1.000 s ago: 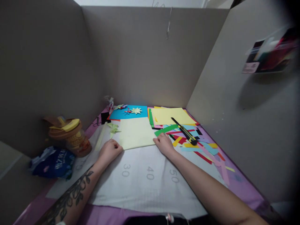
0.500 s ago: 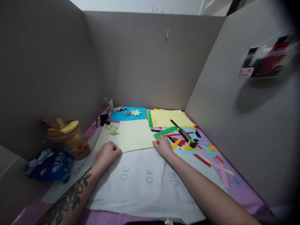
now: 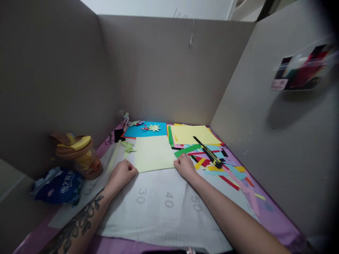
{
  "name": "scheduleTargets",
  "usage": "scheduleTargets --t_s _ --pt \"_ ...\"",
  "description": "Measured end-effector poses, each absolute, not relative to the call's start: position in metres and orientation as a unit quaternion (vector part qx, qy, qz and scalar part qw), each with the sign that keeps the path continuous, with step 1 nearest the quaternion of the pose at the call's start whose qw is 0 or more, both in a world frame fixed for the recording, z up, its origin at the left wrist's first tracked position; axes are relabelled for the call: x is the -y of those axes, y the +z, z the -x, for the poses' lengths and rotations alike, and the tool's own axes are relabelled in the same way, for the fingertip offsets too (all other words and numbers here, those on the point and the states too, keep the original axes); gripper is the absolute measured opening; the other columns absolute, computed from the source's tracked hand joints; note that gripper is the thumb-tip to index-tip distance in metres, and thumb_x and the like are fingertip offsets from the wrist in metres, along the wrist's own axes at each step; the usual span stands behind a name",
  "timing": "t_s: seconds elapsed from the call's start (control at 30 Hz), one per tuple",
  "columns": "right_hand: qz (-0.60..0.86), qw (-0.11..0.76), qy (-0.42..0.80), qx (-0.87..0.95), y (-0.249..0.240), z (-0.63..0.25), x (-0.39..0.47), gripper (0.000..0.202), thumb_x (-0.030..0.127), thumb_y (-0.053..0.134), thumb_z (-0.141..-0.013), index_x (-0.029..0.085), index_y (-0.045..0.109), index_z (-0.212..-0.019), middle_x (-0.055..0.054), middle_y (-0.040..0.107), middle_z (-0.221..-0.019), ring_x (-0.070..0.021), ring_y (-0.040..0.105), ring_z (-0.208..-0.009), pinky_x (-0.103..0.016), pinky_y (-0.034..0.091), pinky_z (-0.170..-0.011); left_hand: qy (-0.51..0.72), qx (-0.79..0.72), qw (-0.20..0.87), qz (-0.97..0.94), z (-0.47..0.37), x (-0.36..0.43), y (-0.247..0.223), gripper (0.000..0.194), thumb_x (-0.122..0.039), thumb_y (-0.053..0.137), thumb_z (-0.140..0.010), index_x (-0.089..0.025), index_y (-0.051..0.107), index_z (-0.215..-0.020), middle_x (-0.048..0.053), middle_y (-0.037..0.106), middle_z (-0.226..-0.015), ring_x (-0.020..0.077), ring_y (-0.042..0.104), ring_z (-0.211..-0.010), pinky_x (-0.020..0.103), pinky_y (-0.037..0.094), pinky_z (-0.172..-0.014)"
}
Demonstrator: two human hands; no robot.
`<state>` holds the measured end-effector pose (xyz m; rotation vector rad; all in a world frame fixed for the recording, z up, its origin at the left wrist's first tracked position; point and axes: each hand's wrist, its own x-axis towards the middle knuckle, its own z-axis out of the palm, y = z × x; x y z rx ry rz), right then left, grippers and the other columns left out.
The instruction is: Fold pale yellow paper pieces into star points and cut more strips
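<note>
A pale yellow-green sheet of paper lies flat in front of me, its near edge running between both hands. My left hand is closed at the near left corner, thumb and curled fingers on the paper's edge. At the near right corner my right hand is likewise closed, fingers bent in on the edge. Just left of the sheet rests a folded light green paper piece. To the right, a black and yellow utility knife lies on coloured paper strips, among them a green strip.
Behind is blue paper bearing paper stars; beside it lies stacked yellow paper. At left stand a brown lidded cup and a blue packet. Grey panels enclose the table. A numbered white cloth covers it.
The view has shifted slightly, so everything sits a little lower and to the right. Both hands stay at the same corners of the sheet.
</note>
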<state>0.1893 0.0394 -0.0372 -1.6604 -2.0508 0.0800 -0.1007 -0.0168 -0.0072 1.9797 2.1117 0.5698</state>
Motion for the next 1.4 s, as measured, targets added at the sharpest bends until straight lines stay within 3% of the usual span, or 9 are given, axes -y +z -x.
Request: scheduleTargets --t_s 0.17,0.63,1.4 --pt "0.609 0.249 0.026 0.753 -0.037 -0.188 -0.038 0.025 0.017 0.052 -0.076 0.019 0.054 -0.052 -0.010 0.056 -0.073 -0.0232 0.048 -0.078 -0.032 0.037 -0.069 0.190 -0.714 0.103 -0.666 0.099 0.017 -0.004 0.017 -0.031 0.054 -0.069 -0.018 0.058 -0.060 0.005 0.064 -0.073 0.0197 0.056 -0.070 0.026 0.032 -0.056" --pt "0.650 0.145 0.026 0.746 -0.026 -0.183 -0.032 0.027 0.022 0.043 -0.083 0.015 0.067 -0.072 -0.013 0.059 -0.091 -0.0253 0.047 -0.095 -0.031 0.036 -0.078 0.163 -0.740 0.117 -0.642 0.095 0.020 0.004 0.018 -0.032 0.055 -0.069 -0.016 0.063 -0.065 0.005 0.067 -0.076 0.0173 0.057 -0.069 0.024 0.029 -0.053" --pt "0.654 0.110 0.003 0.748 -0.021 -0.181 -0.026 0.032 0.025 0.037 -0.085 0.014 0.068 -0.086 -0.014 0.059 -0.100 -0.0275 0.046 -0.100 -0.034 0.035 -0.081 0.154 -0.734 0.108 -0.653 0.093 0.021 0.008 0.018 -0.030 0.054 -0.070 -0.016 0.064 -0.064 0.005 0.066 -0.073 0.0168 0.056 -0.067 0.025 0.029 -0.053"
